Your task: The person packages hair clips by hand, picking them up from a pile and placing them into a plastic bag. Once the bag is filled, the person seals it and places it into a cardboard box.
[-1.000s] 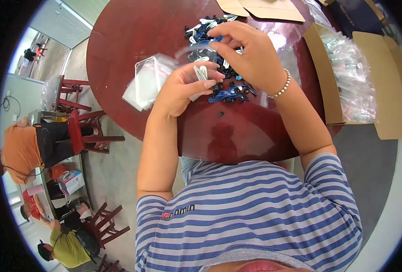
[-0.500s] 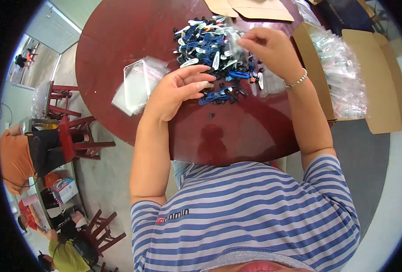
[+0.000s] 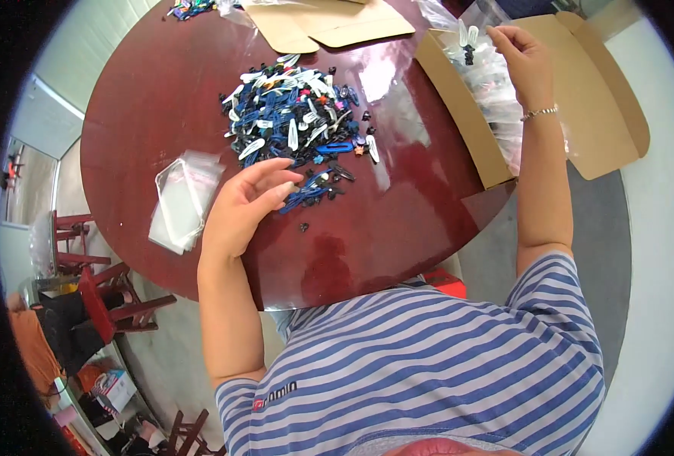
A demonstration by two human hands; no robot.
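Bag of clear plastic point(image 3: 468, 47) sits pinched between the thumb and fingers of the right hand point(image 3: 529, 64), above the open cardboard box point(image 3: 458, 110) at the person's right. Inside it, two white hair clips point(image 3: 464, 33) stand side by side, their long axes running roughly away from the person, with small black pieces point(image 3: 469, 55) at their near end. The film's outline blurs into the filled bags point(image 3: 496, 102) below, so which way its mouth points cannot be told. The left hand point(image 3: 238, 207) is loosely curled, thumb and fingers parted, grasping nothing visible, its fingertips beside the heaped clips point(image 3: 283, 114) on the red table point(image 3: 398, 213).
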